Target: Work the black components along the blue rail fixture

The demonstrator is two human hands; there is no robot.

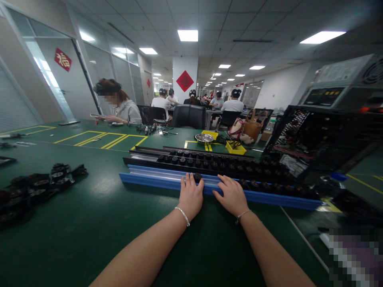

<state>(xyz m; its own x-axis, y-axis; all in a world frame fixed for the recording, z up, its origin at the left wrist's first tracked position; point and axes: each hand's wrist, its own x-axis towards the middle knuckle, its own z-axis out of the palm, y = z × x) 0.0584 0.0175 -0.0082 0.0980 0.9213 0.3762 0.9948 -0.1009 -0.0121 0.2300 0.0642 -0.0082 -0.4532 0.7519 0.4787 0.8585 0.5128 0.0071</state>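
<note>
Both my hands rest at a long blue rail (149, 178) lying across the green table (89, 223). My left hand (190, 195) lies on the rail with its fingers stretched forward, fingertips by a small black round part (198, 175). My right hand (232, 194) lies beside it, fingers extended over the rail's edge toward a row of black parts (269, 186) sitting in it. Neither hand visibly grips anything. Behind the blue rail, black rails (167, 160) hold more round black parts.
A pile of black parts (36, 187) lies at the left. A black open computer case (317, 135) stands at the right. Yellow bins (235, 148), a metal bowl (204, 138) and a handbag (253, 125) sit further back. A seated person (119, 105) is at the far left; others sit beyond.
</note>
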